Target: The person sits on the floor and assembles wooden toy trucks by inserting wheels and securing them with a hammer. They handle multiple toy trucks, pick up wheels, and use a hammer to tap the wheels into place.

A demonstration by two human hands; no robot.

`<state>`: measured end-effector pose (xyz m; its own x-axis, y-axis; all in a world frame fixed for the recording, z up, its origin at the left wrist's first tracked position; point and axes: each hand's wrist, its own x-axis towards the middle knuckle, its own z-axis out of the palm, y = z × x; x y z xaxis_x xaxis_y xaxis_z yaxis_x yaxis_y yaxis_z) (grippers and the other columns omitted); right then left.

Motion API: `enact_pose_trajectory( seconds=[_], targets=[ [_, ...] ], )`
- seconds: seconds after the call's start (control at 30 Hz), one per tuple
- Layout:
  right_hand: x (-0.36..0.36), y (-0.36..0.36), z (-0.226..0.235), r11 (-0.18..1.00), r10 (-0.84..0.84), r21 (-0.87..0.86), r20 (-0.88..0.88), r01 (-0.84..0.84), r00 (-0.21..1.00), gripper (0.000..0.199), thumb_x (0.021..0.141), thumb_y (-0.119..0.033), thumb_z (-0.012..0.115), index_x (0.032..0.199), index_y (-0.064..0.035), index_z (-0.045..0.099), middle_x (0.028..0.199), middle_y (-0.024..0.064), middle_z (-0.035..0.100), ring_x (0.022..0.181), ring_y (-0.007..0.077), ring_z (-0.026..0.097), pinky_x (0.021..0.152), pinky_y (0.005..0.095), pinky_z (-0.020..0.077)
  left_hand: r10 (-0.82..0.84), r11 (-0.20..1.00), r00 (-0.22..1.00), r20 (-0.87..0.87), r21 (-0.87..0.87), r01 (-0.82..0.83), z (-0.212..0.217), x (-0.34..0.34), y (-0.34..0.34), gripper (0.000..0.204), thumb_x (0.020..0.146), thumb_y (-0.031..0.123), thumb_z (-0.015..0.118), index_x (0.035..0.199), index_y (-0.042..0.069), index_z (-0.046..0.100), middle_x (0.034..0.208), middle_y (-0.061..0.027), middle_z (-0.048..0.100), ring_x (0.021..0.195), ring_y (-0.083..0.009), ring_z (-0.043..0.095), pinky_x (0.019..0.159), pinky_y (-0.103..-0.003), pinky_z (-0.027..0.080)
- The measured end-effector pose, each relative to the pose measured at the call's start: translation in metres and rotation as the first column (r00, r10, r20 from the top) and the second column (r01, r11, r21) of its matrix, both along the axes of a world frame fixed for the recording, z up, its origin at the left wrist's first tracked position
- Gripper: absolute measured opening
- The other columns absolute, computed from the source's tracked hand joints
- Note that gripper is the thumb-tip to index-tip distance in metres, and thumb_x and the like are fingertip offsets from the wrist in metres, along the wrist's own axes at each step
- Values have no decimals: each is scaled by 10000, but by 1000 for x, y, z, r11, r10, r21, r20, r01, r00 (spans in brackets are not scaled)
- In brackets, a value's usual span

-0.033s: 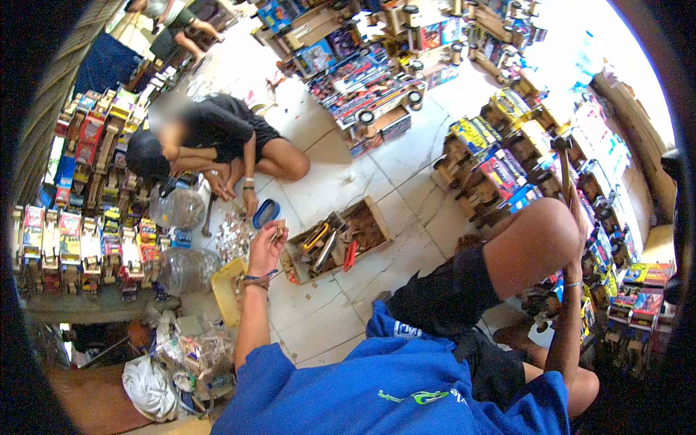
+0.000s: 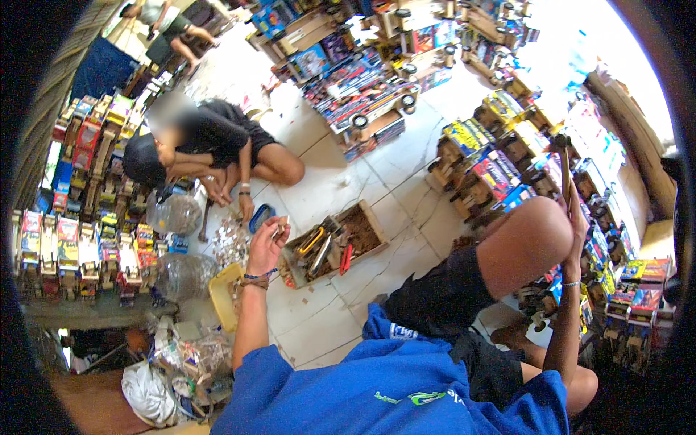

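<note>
My left hand (image 2: 267, 248) is raised, with its fingers pinched around a small pale piece (image 2: 283, 222) that looks like wood or card; its exact kind is too small to make out. Below that hand lies a low wooden box (image 2: 374, 251) with tools inside, among them a yellow-black hacksaw (image 2: 310, 240) and a tool with red handles (image 2: 346, 259). On the right, beside my raised knee, my right hand (image 2: 578, 230) is closed round the handle of a hammer (image 2: 566, 168), its head pointing up and away from me.
A seated co-worker (image 2: 225, 138) bends over small scattered pieces (image 2: 230, 241) beside a blue ring-shaped thing (image 2: 262, 217). Rows of toy trucks (image 2: 467, 145) line the right and far sides, with more at left (image 2: 69, 243). A yellow container (image 2: 226, 297) stands near my left forearm.
The view has shifted slightly. Both hands keep their hold and pose. In the far left, the distant person has moved a little.
</note>
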<state>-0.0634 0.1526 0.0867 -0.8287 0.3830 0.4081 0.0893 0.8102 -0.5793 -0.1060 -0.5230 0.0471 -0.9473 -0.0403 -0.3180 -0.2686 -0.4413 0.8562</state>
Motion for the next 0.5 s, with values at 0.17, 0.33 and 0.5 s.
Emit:
enact_pose_trajectory(
  seconds=[0.17, 0.33, 0.5],
  targets=[
    [17, -18, 82, 943, -14, -333, -102, -20, 995, 444, 1028, -135, 540, 1462, -71, 465, 1092, 85, 697, 855, 98, 620, 758, 279, 528, -409, 901, 891, -195, 66, 428, 96, -64, 164, 188, 969, 78, 614, 1154, 54, 586, 1068, -61, 651, 1012, -181, 667, 902, -296, 559],
    [51, -49, 145, 753, 189, -614, -141, -235, 972, 559, 950, -123, 682, 1454, -51, 450, 1069, 51, 682, 934, 110, 624, 849, 269, 508, -829, 528, 521, -203, 23, 849, 182, -74, 330, 231, 970, 149, 647, 1175, 56, 595, 1065, -48, 656, 992, -147, 662, 881, -290, 553],
    [77, -40, 174, 531, 343, -773, -180, -348, 922, 367, 911, -131, 736, 1232, 3, 619, 1002, 19, 682, 958, 83, 625, 884, 262, 505, -967, 164, 208, -146, 263, 951, 195, -47, 469, 258, 966, 177, 666, 1179, 50, 599, 1072, -40, 659, 935, -130, 653, 855, -286, 545]
  ],
)
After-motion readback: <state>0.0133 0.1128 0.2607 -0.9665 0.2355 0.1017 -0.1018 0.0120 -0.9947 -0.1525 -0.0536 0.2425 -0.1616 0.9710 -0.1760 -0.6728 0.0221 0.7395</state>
